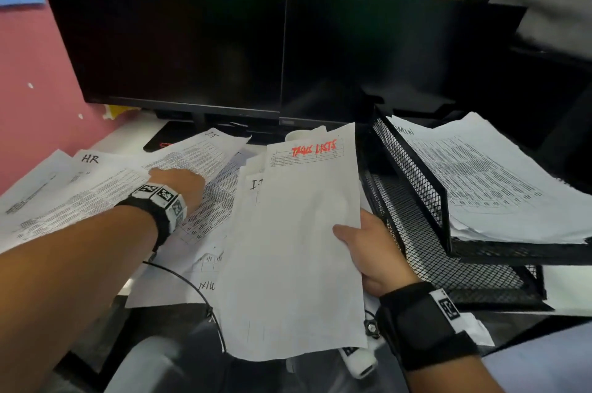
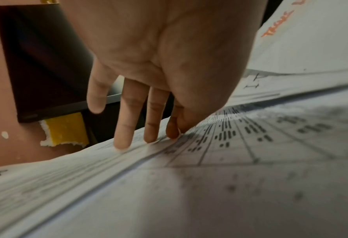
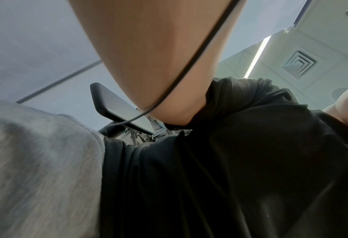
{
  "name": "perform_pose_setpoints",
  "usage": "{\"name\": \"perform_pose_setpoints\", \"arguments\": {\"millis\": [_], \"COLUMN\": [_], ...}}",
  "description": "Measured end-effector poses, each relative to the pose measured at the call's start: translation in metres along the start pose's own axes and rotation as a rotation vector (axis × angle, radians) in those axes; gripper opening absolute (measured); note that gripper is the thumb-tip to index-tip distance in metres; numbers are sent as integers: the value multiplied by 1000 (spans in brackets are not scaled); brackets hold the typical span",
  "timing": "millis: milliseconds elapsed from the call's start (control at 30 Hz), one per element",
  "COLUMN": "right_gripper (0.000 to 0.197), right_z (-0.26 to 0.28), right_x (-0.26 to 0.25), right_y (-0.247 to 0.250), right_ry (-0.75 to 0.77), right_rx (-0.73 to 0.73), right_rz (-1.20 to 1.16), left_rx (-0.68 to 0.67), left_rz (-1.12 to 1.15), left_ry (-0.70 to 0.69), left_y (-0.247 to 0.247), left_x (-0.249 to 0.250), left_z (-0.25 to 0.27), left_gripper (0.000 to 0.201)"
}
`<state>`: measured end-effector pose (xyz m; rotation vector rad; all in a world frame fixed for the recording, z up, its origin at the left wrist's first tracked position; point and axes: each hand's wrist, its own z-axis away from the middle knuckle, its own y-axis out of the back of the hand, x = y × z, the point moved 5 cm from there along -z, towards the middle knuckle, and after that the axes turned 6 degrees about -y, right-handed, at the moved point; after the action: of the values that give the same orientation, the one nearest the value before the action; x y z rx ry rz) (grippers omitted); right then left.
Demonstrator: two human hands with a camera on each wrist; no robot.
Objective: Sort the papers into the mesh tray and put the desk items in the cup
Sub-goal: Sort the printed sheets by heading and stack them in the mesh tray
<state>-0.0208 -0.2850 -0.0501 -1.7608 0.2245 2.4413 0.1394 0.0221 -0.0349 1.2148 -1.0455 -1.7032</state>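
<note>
our right grip (image 1: 368, 248) pinches the "task lists" sheet (image 1: 298, 248) just left of the mesh tray (image 1: 416, 200). our left grip (image 1: 179, 181) is spread, fingertips (image 2: 122, 143) pressing the loose papers (image 1: 96, 197) on the surface further left. admin papers (image 1: 480, 181) sit in the tray's top tier.

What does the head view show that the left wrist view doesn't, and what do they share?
Only the head view shows the right hand gripping the held sheets, the mesh tray with papers in its top tier, and both monitors. Only the left wrist view shows the left fingertips pressing on the printed paper. Both show the left hand, that paper, and the red "Task Lists" heading.
</note>
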Motion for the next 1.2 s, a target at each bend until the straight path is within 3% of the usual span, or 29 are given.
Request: {"name": "perform_pose_setpoints", "arguments": {"millis": [67,133,233,300,400,533,667,733,800,867,1000,1067,1133,1200], "right_gripper": [36,35,37,39,39,30,30,20,27,35,32,28,28,29], "right_z": [0,-2,-3,-3,-2,4,12,14,14,16,27,36,45,54], "right_x": [-1,-2,-4,-5,-4,-5,-8,-8,-5,-5,-15,-26,-40,-53], "right_y": [1,2,2,0,-2,-7,-4,0,10,17,28,30,28,21], "right_ry": [6,14,24,27,27,41,46,95,125,124,135,181,248,315], "right_rx": [1,10,10,3,12,24,-9,-11,35,67,85,88,84,69], "right_rz": [3,9,-16,-45,-109,-186,-239,-161,-69,-4,-36,-63,-72,-48], "left_rx": [84,260,516,565,515,358,302,253,159,167,366,358,268,217], "left_rz": [6,89,406,654,910,1069,1077,1088,1171,1315,1522,1585,1746,1910], "left_ry": [-24,-13,-95,-199,-329,-540,-698,-743,-738,-683,-266,-113,-74,-197], "left_y": [13,33,65,77,80,68,58,57,53,51,35,25,20,32], "left_x": [1,2,17,37,75,137,177,184,181,169,110,82,67,67], "left_z": [4,12,38,59,87,111,122,125,125,123,106,99,96,104], "left_gripper": [12,16,27,34,36,38,21,26,35,37,35,67,91,67]}}
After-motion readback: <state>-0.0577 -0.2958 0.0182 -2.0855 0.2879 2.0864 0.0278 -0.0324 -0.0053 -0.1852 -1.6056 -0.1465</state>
